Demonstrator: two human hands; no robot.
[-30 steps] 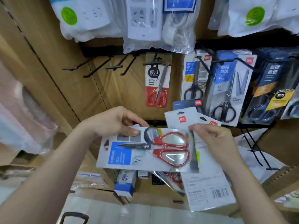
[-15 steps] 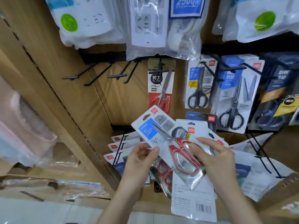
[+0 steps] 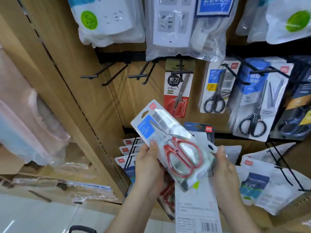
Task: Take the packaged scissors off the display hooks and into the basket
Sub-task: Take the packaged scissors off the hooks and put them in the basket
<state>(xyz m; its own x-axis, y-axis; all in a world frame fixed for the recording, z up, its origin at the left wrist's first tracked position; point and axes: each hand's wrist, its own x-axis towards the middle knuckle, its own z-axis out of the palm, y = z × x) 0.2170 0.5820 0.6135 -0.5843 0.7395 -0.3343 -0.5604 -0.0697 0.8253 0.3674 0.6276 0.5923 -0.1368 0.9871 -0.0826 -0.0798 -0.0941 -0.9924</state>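
While we grip red-handled scissors pack (image 3: 170,145) clear of hooks (image 3: 134,75), left hand (image 3: 149,167) pinches blade-side edge, right hand (image 3: 223,169) clasps handle end. Long axis diagonal, tip up-left. Dark handle (image 3: 82,229) low left, likely basket, nearer left hand.

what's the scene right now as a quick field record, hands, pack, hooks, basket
left hand: grips red-handled scissors pack at its left edge
right hand: holds that pack's right edge
pack: tilted, top toward upper left, off the hooks
behind it: barcode card
on hooks: black-handled scissors packs
empty hooks: upper left
basket: not clearly visible
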